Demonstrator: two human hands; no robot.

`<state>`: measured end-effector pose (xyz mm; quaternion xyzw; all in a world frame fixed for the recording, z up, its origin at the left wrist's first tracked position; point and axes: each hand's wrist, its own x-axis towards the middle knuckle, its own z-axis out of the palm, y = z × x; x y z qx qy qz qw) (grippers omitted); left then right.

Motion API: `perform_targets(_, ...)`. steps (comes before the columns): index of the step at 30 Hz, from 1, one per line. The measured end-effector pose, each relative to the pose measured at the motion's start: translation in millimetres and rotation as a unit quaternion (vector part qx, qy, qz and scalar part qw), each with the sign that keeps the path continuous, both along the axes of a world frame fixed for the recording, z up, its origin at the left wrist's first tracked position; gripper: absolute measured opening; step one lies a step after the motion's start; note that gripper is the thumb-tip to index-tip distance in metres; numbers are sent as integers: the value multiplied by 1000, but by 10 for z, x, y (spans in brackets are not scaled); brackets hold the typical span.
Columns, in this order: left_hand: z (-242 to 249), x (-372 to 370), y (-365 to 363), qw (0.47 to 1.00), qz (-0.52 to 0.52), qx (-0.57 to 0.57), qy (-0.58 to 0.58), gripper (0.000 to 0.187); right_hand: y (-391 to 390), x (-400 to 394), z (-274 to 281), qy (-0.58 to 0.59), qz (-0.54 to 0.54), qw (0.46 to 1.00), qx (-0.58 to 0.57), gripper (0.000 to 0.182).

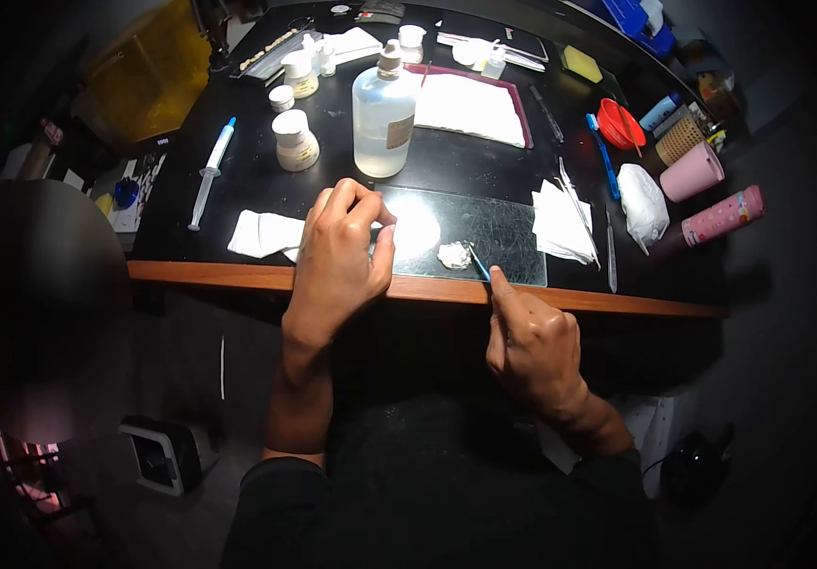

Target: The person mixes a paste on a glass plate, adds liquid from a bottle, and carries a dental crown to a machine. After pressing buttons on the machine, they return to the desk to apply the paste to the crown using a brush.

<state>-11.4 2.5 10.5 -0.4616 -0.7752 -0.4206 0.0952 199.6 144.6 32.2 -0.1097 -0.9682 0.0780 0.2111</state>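
My right hand (541, 346) is closed around a thin spatula (480, 265), most of its handle hidden in the fist. Its tip touches a small mound of white paste (454, 255) on a clear glass slab (513, 237) at the table's front edge. Over the slab's left end, my left hand (347, 242) is curled with thumb and fingers close together. Whatever those fingers grip is hidden. A folded white tissue (261, 232) lies left of that hand. Just beyond the slab stands a large clear bottle (382, 119) of liquid, upright and capped.
White-lidded jars (295, 142) and a syringe (211, 175) lie on the left. A white cloth on a dark red tray (528, 128) sits behind. To the right are tissues with tweezers (574, 199), a blue toothbrush (604, 156), a red bowl (617, 123) and a pink cup (693, 173).
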Motion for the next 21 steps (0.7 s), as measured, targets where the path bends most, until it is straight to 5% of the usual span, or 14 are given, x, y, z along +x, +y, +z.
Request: perform_targets(21, -50, 11, -22, 1000, 17, 20, 6, 8, -78, -135, 26, 17, 50, 997, -53, 40)
